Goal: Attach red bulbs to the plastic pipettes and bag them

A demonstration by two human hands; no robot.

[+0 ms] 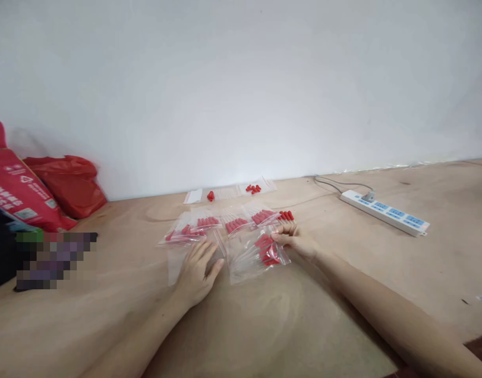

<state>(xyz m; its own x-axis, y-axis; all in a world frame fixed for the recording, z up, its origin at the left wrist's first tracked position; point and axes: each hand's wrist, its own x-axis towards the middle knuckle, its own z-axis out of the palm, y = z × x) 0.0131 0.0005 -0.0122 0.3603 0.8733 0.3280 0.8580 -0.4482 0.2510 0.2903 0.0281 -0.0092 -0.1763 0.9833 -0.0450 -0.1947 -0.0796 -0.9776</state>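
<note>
My right hand (294, 239) pinches the top right edge of a clear plastic bag (247, 257) that has several red-tipped pieces in it. Spread over another clear bag (178, 262), which looks flat, is my left hand (199, 268), with its fingers apart and nothing gripped. Beyond both hands lies a row of clear bags with red-tipped pieces (236, 223). Some loose red-tipped pieces (287, 216) rest just past my right fingers.
Near the wall are small bags with red pieces (253, 188). A white power strip (386, 212) with a plugged-in cable lies at the right. Red bags (71, 184) and a blurred dark object (55, 261) are at the left of the wooden table (241, 336).
</note>
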